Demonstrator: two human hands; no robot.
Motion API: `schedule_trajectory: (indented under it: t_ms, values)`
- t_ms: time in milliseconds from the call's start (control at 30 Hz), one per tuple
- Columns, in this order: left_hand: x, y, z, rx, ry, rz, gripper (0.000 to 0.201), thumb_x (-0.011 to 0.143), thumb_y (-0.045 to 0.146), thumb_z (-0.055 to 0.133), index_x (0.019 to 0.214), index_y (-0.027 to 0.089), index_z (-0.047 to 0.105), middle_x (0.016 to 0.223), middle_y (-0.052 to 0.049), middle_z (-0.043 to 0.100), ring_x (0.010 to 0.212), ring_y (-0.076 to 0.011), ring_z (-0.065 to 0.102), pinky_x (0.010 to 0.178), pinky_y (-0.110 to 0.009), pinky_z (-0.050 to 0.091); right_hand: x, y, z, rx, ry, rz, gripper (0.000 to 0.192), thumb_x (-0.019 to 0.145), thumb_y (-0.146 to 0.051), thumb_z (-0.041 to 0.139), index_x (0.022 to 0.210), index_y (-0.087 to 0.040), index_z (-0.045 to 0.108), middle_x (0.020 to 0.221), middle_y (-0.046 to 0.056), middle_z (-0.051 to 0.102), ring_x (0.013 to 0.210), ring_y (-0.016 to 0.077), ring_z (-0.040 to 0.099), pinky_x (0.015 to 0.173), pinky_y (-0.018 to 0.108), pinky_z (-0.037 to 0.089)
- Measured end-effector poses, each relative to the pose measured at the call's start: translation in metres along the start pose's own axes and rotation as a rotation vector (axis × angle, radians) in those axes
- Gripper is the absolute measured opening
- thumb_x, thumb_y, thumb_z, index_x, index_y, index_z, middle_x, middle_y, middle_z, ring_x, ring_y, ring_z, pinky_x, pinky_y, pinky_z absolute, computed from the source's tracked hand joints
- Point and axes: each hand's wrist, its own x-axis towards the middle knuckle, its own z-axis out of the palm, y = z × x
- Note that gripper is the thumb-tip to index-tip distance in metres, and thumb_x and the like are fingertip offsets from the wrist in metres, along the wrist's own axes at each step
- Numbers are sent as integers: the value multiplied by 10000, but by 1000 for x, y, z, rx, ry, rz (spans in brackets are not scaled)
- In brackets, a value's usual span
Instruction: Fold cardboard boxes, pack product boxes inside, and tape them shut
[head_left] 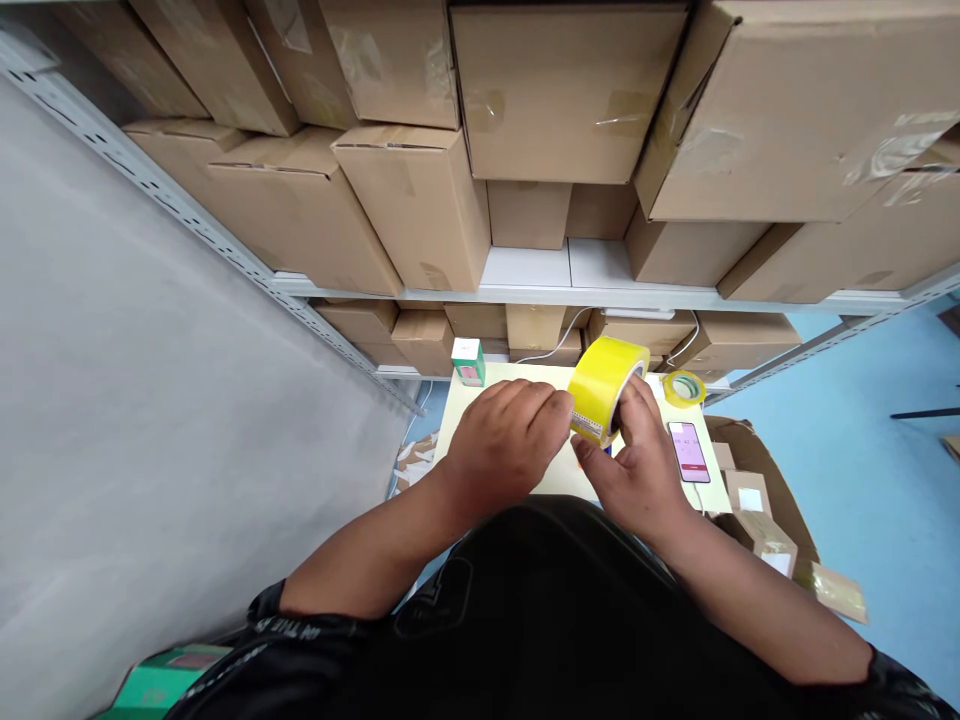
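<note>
A wide roll of yellow packing tape (598, 388) is held up above the cream-coloured table (459, 408). My right hand (641, 465) grips it from the right, with fingers inside the cardboard core and the thumb below the lower edge. Closed in a fist, my left hand (514, 435) pinches at the left side of the tape; the fingertips are partly hidden, and I cannot make out a loose end. Something small, blue and orange, shows partly on the table beneath the roll.
On the table are a green-and-white small box (469, 362), a second tape roll (683, 388) and a phone (688, 452) with a cable. Shelves ahead hold several cardboard boxes (570, 95). A large open carton (772, 480) with small boxes stands right; a grey wall (150, 400) rises left.
</note>
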Motion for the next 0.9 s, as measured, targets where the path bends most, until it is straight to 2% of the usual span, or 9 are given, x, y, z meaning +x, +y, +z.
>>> schedule_trajectory:
  t_ms: [100, 233, 333, 433, 500, 600, 700, 767, 900]
  values:
    - [3, 3, 2, 75, -5, 11, 228, 1012, 143, 487, 827, 184, 614, 723, -23, 610, 680, -189, 586, 655, -337, 427, -1, 0, 1, -7, 3, 6, 426, 864, -233, 674, 1275, -286, 576, 1300, 111, 581, 1205, 352, 571, 950, 563, 553]
    - [4, 7, 10, 65, -40, 5, 229, 1012, 172, 500, 805, 181, 599, 715, -25, 593, 671, -194, 582, 638, -336, 434, -2, 1, 5, -42, 31, 22, 400, 878, -234, 651, 1269, -274, 574, 1302, 131, 574, 1248, 372, 552, 967, 585, 539]
    - [3, 10, 14, -133, -78, -39, 195, 1002, 185, 512, 823, 187, 592, 736, -14, 613, 698, -184, 606, 659, -317, 468, 0, 5, 5, -68, 64, 39, 382, 889, -252, 641, 1264, -261, 569, 1291, 141, 573, 1236, 372, 553, 975, 594, 528]
    - [4, 11, 9, -448, -82, -180, 139, 977, 167, 522, 864, 200, 596, 802, -5, 663, 746, -157, 635, 699, -284, 506, 4, 11, 4, -28, 59, 50, 376, 882, -274, 666, 1247, -269, 577, 1275, 125, 580, 1212, 354, 566, 983, 572, 529]
    - [5, 10, 2, -617, -74, -250, 128, 983, 182, 523, 888, 205, 605, 834, -7, 680, 766, -147, 643, 711, -274, 523, 6, 14, 4, 63, 49, 69, 383, 870, -293, 699, 1238, -273, 592, 1263, 110, 588, 1191, 333, 583, 980, 537, 539]
    - [3, 4, -6, -730, -37, -275, 151, 1004, 276, 565, 876, 207, 603, 825, -11, 673, 759, -147, 631, 698, -281, 530, 8, 13, 4, 297, 27, 148, 439, 862, -336, 749, 1270, -281, 600, 1235, 83, 621, 1112, 285, 633, 918, 459, 575]
    - [-2, -4, -4, -709, 17, -329, 230, 986, 344, 652, 811, 210, 584, 788, 0, 651, 740, -144, 616, 700, -286, 528, 8, 10, 2, 548, -55, 271, 488, 850, -403, 796, 1283, -293, 599, 1128, 49, 692, 972, 250, 686, 790, 403, 607]
    - [-5, -9, -1, -666, 41, -402, 229, 966, 313, 685, 787, 209, 588, 776, 6, 650, 750, -144, 622, 719, -289, 532, 8, 9, 0, 669, -105, 335, 514, 828, -436, 828, 1270, -296, 605, 1066, 33, 727, 897, 242, 706, 723, 391, 615]
    - [-11, -17, 2, -631, 43, -493, 148, 929, 208, 693, 792, 206, 637, 782, 10, 677, 762, -143, 642, 720, -280, 535, 7, 10, -6, 801, -165, 383, 549, 796, -452, 866, 1261, -294, 620, 1061, 44, 760, 919, 269, 739, 705, 421, 635]
